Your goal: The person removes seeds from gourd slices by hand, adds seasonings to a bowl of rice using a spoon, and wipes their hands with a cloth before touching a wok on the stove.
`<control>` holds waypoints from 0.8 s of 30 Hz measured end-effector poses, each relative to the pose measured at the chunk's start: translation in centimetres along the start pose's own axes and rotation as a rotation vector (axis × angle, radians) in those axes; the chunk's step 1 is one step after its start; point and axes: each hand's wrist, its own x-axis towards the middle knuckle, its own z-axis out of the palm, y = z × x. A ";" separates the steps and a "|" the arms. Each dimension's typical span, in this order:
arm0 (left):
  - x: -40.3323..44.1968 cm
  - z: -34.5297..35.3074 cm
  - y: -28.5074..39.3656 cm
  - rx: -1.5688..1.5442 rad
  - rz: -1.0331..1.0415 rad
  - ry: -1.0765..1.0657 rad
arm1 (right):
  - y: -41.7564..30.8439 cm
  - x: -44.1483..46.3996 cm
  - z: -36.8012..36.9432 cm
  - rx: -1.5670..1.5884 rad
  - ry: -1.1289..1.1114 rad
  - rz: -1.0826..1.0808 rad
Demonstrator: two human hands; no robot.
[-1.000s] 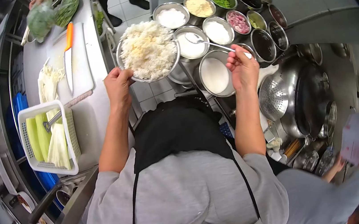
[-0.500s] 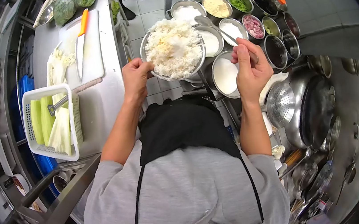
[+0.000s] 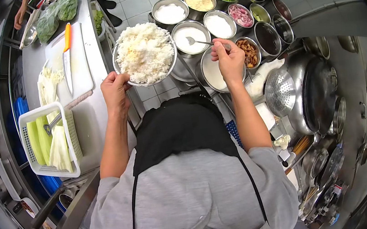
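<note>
My left hand (image 3: 115, 90) grips the rim of a metal bowl (image 3: 175, 55) heaped with white rice (image 3: 145, 50), which has a yellowish patch on top. A long-handled spoon (image 3: 202, 42) is in my right hand (image 3: 232, 60), its handle pinched in my fingers. The spoon's head is over or in the white powder of a round metal container (image 3: 193, 55); I cannot tell whether it touches. Right below that hand stands a bigger container (image 3: 209, 84) of white contents, partly hidden. Beside my fingers sits a container of brown chunks (image 3: 247, 54).
More seasoning containers (image 3: 219, 24) stand in rows ahead and right. A perforated ladle (image 3: 279, 92) lies near a large wok (image 3: 316, 93). On the left counter are a knife (image 3: 68, 60), a cutting board (image 3: 82, 72) and a vegetable basket (image 3: 77, 141). Another person's hand (image 3: 20, 17) shows top left.
The spoon has moved from beside the rice to over the white powder container. The rice bowl sits further left in view. Brown chunks and another person's hand have come into sight.
</note>
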 end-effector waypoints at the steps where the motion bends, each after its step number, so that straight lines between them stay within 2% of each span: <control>1: 0.0 0.1 0.1 0.000 0.002 0.004 | 0.3 0.2 0.0 0.091 0.033 0.057; 6: -0.1 0.2 0.2 -0.006 0.009 -0.003 | 0.3 1.1 -1.3 0.435 0.135 0.374; 11: 0.5 0.1 -0.2 0.008 0.007 -0.046 | -3.3 0.6 -3.5 0.485 0.104 0.287; 12: 0.3 0.5 0.0 0.013 0.011 -0.051 | -4.0 0.3 -3.7 0.526 0.036 0.237; 17: 0.4 2.2 0.1 -0.016 0.012 -0.123 | -7.1 -1.4 -1.1 0.079 0.114 -0.335; 21: 0.1 2.8 0.3 -0.003 -0.017 -0.152 | -6.8 -1.3 -1.5 -0.096 0.099 -0.291; 22: -0.1 2.8 0.6 -0.001 -0.022 -0.155 | -6.1 -0.8 -1.8 -0.369 0.061 -0.418; 24: -0.3 2.6 1.1 0.012 -0.023 -0.145 | -5.2 -0.3 -0.9 -0.560 -0.012 -0.520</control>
